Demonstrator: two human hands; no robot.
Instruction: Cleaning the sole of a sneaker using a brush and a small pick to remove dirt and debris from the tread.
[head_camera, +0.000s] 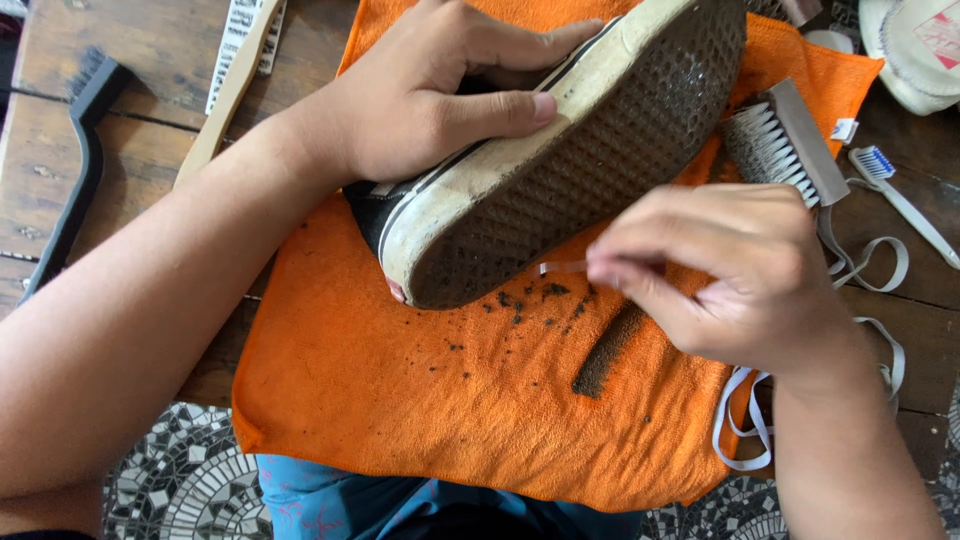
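While your left hand (420, 105) clamps sneaker (570, 150) sole-up over orange cloth (420, 400), right hand (730, 275) fingers pinch thin white pick (560, 267) at heel tread. Risk: pick slips, flicking grit beyond cloth onto table (150, 80).

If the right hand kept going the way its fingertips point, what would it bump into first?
Probably the shoe. The right hand pinches a small pale pick aimed left at the dirty sole, tip seemingly just short of the heel; depth is hard to judge. The left hand holds the shoe.

Shoe (570, 150) on cloth (420, 400), brush (785, 145) right of it, toothbrush (900, 200) farther right.
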